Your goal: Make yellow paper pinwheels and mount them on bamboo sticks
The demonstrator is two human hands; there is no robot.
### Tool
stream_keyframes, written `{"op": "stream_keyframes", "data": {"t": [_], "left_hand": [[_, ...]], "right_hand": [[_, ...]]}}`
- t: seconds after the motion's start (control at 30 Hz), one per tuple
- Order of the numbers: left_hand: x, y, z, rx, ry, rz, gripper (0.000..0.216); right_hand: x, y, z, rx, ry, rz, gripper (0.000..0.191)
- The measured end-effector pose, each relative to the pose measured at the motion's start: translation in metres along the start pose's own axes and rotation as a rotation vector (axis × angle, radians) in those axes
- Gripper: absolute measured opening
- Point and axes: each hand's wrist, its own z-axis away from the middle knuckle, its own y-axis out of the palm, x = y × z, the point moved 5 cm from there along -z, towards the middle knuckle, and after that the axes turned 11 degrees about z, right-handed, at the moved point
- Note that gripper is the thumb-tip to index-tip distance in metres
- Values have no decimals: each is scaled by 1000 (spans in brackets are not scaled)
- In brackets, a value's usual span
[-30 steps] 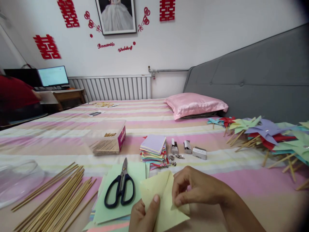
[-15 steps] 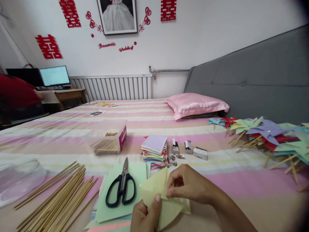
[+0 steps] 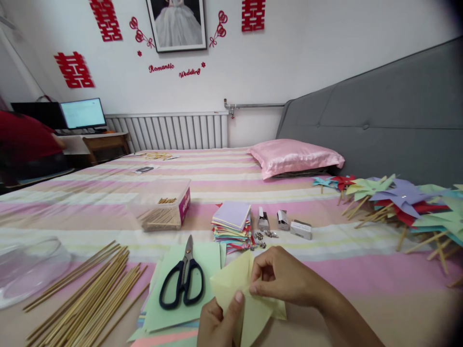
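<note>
A pale yellow paper pinwheel, its corners folded inward, is held low in front of me. My left hand grips it from the lower left, thumb pressed near its centre. My right hand pinches at the folded tips by the middle; whether a pin is between those fingers is hidden. Just left lie dark-handled scissors on a stack of green and other coloured sheets. Beyond my hands stands a pile of small paper squares, with loose metal fasteners beside it.
Bamboo sticks and a clear plastic lid lie at left, behind them a clear tub of sticks. Small boxes sit past the fasteners. Finished pinwheels crowd the right. A pink pillow lies farther back; a person in red sits far left.
My left thumb has shifted slightly right on the paper toward its centre. My right hand keeps its pinch in nearly the same spot.
</note>
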Motion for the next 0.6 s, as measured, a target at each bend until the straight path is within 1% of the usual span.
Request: {"op": "stream_keyframes", "data": {"t": [0.23, 0.37, 0.5, 0.6], "left_hand": [[2, -7, -4, -18, 30, -26, 35], [3, -14, -7, -37, 50, -108, 39], [4, -23, -11, -70, 84, -184, 43], [3, -26, -12, -87, 100, -156, 44]], "right_hand": [[3, 2, 0, -38, -14, 98, 8], [4, 3, 2, -55, -10, 160, 9], [9, 1, 4, -106, -21, 197, 7], [11, 2, 4, -125, -24, 162, 13]]}}
